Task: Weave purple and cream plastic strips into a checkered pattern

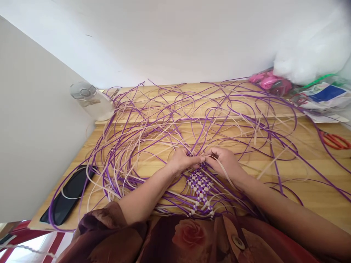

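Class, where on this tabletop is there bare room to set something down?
One bare patch of light-brown wooden tabletop lies between the right forearm and thin purple strands; another, smaller, below the orange-handled scissors. Crowded: left of the left hand, where strands tangle, and around the purple-and-cream woven piece.

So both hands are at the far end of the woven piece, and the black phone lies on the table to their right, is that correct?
Not quite: the head view shows the black phone on the table to their left. The left hand and right hand are indeed at the woven piece's far end.
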`<control>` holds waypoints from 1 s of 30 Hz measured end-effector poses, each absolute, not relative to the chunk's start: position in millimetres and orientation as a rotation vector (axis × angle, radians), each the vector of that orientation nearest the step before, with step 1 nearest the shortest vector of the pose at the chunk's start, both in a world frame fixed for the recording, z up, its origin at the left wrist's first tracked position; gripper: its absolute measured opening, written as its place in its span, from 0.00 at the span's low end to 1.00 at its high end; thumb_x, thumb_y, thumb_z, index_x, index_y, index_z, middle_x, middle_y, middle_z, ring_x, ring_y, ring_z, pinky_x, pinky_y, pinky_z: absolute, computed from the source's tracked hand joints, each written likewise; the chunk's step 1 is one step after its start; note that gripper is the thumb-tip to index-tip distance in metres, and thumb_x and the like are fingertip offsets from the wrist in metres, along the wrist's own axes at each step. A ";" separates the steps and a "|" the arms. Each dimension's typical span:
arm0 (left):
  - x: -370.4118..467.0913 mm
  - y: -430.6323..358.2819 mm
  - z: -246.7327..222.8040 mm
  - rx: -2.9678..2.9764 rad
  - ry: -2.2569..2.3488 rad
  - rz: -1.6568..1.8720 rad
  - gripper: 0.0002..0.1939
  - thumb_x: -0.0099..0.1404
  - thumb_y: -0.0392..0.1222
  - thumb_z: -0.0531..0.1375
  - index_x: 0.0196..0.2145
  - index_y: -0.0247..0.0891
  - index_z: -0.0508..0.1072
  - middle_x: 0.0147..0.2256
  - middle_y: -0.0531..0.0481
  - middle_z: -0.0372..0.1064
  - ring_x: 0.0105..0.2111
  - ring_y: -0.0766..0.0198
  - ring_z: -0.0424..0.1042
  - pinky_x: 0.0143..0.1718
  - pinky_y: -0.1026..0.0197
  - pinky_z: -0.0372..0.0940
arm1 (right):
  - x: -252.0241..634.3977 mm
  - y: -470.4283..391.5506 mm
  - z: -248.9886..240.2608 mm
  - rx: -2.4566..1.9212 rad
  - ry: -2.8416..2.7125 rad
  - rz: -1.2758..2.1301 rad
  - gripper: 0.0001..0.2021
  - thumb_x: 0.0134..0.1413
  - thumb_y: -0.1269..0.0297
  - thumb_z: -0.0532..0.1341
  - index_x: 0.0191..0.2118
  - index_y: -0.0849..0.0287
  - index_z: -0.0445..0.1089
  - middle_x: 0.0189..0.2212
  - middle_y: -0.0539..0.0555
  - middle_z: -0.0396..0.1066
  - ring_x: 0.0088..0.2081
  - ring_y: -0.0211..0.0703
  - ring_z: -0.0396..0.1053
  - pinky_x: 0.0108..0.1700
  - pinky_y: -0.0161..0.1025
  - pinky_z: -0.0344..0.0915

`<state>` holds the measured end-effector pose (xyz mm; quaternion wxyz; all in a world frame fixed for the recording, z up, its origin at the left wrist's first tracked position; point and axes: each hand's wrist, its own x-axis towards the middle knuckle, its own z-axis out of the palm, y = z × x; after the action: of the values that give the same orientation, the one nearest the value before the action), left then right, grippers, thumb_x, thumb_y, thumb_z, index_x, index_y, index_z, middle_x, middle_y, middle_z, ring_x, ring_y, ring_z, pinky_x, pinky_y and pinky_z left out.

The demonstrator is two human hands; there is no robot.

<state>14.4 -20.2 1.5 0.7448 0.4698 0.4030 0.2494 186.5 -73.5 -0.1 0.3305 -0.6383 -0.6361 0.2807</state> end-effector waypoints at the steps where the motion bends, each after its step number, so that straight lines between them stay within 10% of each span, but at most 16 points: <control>1: 14.4 -20.4 0.2 1.039 0.888 0.544 0.14 0.41 0.41 0.73 0.25 0.33 0.76 0.26 0.51 0.72 0.25 0.69 0.70 0.28 0.66 0.70 | 191.7 -68.5 4.2 -1.682 -1.704 0.786 0.10 0.55 0.59 0.60 0.28 0.59 0.72 0.25 0.51 0.73 0.28 0.40 0.68 0.31 0.35 0.60; 4: 15.6 -19.7 -3.1 1.001 0.950 0.541 0.12 0.42 0.38 0.72 0.25 0.34 0.77 0.27 0.51 0.74 0.24 0.69 0.71 0.29 0.65 0.70 | 218.2 -58.2 39.4 -1.825 -1.922 0.732 0.10 0.55 0.59 0.60 0.29 0.59 0.74 0.24 0.51 0.73 0.26 0.41 0.67 0.29 0.35 0.56; 8: 17.2 -17.8 -2.9 0.917 1.006 0.531 0.12 0.41 0.36 0.73 0.25 0.33 0.77 0.28 0.49 0.75 0.26 0.67 0.72 0.30 0.64 0.71 | 236.2 -75.9 107.3 -2.022 -1.745 -0.176 0.08 0.57 0.64 0.59 0.34 0.59 0.76 0.28 0.54 0.74 0.28 0.43 0.67 0.30 0.37 0.53; 12: 16.1 -17.7 2.4 0.904 0.982 0.529 0.15 0.39 0.38 0.74 0.26 0.32 0.77 0.29 0.48 0.76 0.27 0.67 0.73 0.30 0.65 0.71 | 209.5 -104.4 102.3 -1.653 -2.177 0.520 0.11 0.62 0.56 0.58 0.40 0.52 0.76 0.32 0.50 0.76 0.32 0.41 0.71 0.34 0.36 0.61; 26: 14.1 -17.0 -2.0 0.921 0.875 0.572 0.16 0.40 0.41 0.74 0.27 0.32 0.77 0.28 0.50 0.74 0.27 0.68 0.72 0.31 0.66 0.71 | 182.1 -112.1 61.6 -1.364 -2.087 0.784 0.04 0.61 0.68 0.57 0.36 0.58 0.69 0.43 0.56 0.73 0.46 0.45 0.69 0.47 0.40 0.62; 30: 13.5 -17.6 -1.2 0.934 0.856 0.577 0.17 0.37 0.40 0.75 0.26 0.33 0.77 0.27 0.51 0.74 0.26 0.68 0.72 0.30 0.66 0.71 | 178.0 -97.8 44.2 -1.449 -1.761 0.920 0.06 0.61 0.63 0.57 0.35 0.58 0.69 0.34 0.52 0.73 0.37 0.41 0.70 0.40 0.37 0.64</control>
<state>13.5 -17.6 -1.2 0.7675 0.4301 0.3941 0.2656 178.0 -97.8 44.2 0.3350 -0.5552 -0.6748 0.3525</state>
